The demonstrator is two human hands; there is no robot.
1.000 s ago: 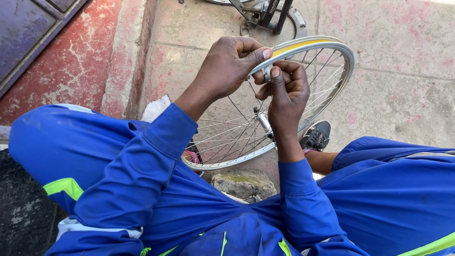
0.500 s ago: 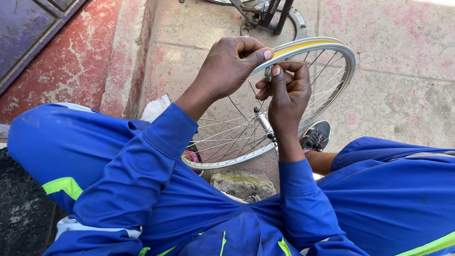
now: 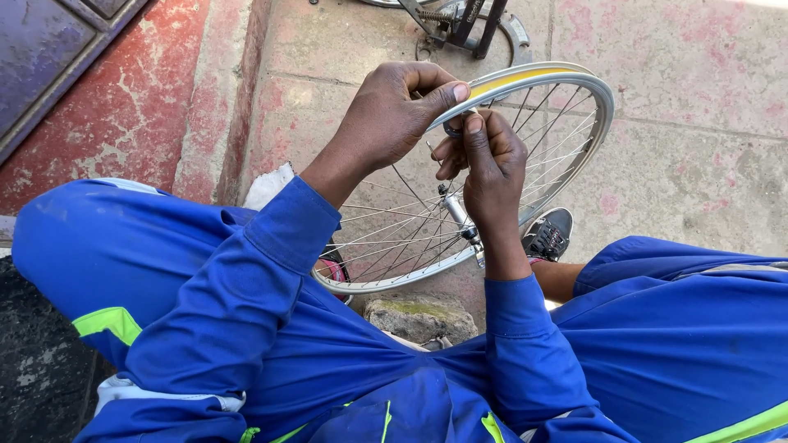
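Note:
A silver bicycle wheel rim with thin spokes and a yellow rim strip stands tilted between my knees. My left hand grips the upper edge of the rim, thumb pressed on its top. My right hand is right beside it, fingers pinched on a small tool or spoke nipple at the rim's inner side; the item itself is mostly hidden. The hub and axle show just under my right wrist. Both arms wear blue sleeves.
I sit in blue overalls with green stripes. A stone lies under the wheel, and my black shoe rests on the paved ground. A bicycle stand or frame part is at the top. A red step is to the left.
The wheel has turned slightly and the hub has shifted a little. My right fingers have moved up closer to the rim beside my left thumb.

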